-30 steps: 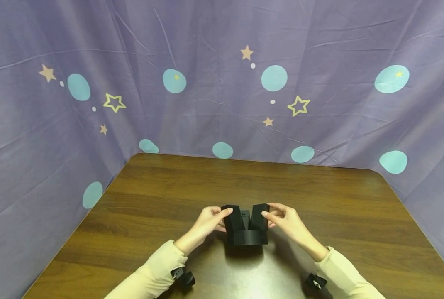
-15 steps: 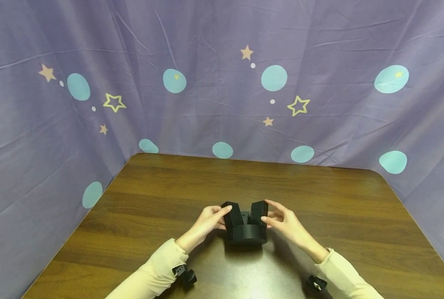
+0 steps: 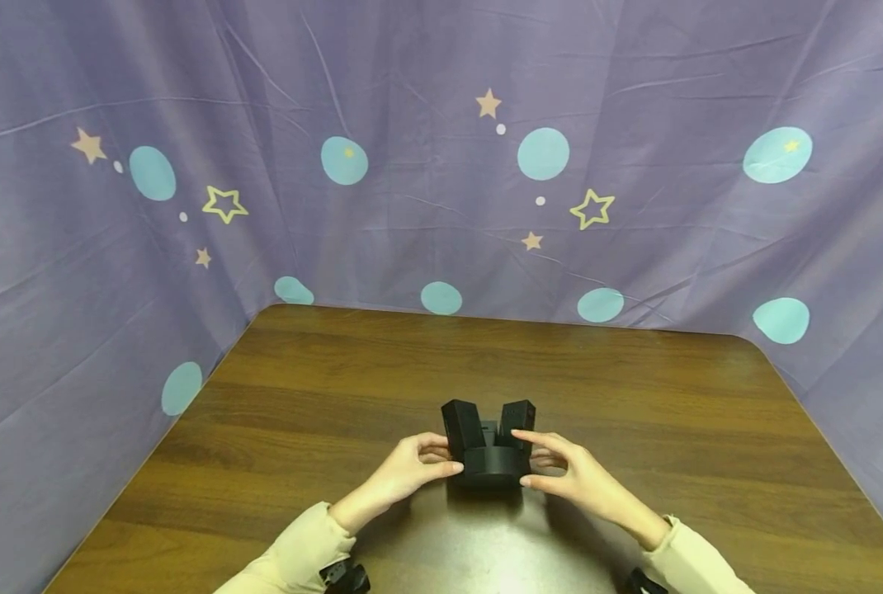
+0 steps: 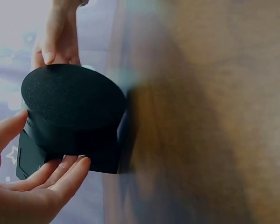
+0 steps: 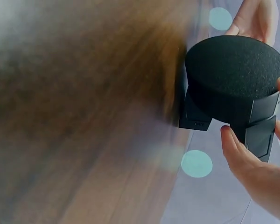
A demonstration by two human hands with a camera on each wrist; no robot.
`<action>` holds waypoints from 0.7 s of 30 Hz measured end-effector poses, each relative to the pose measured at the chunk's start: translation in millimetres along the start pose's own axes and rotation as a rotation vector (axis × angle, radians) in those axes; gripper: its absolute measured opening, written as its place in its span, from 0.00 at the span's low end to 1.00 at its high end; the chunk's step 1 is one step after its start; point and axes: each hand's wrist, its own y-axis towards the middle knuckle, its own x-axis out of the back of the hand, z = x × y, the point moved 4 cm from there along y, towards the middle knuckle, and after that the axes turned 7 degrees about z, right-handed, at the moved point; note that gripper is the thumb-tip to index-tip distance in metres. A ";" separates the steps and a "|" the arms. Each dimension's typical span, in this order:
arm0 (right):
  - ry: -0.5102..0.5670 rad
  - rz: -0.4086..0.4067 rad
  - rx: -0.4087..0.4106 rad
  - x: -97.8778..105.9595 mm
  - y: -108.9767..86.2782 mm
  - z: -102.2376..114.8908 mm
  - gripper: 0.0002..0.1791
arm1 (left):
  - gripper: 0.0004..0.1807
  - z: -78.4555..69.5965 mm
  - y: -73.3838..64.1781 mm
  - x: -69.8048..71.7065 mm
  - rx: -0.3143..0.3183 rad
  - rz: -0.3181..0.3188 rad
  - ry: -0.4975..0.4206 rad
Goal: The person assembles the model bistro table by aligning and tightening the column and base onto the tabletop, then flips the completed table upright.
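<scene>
In the head view, a black device (image 3: 495,466) with a rounded drum-shaped part and two angled upright blocks is near the middle of the table. Its flat round face (image 4: 74,95) shows large in the left wrist view. My left hand (image 3: 409,474) grips its left side, thumb at the front and fingers behind. On the other side, my right hand (image 3: 573,477) holds it, with the thumb low on the drum and a finger against the right block (image 3: 517,418). Whether the device touches the table cannot be told; a dark shadow lies beneath it.
The brown wood-grain table (image 3: 352,363) extends around the device. Behind and at the sides hangs a purple curtain (image 3: 427,165) with stars and teal spots. A black wrist camera (image 3: 347,576) is strapped on the left sleeve.
Both hands have slid down from the upright blocks towards the rounded part. Earlier the device tilted a little, showing more of its rounded part.
</scene>
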 end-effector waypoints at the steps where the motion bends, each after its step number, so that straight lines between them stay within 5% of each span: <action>1: -0.021 -0.015 0.012 -0.3 -0.9 0.8 0.30 | 0.26 -0.1 -2.0 -0.7 -0.015 0.006 0.026; 10: -0.083 -0.109 0.087 -4.5 -6.4 8.7 0.24 | 0.21 4.6 -7.4 -6.6 -0.099 -0.015 0.079; 21: 0.060 -0.198 0.046 5.6 0.1 10.5 0.22 | 0.14 -6.0 -2.2 -4.3 -0.138 -0.151 0.035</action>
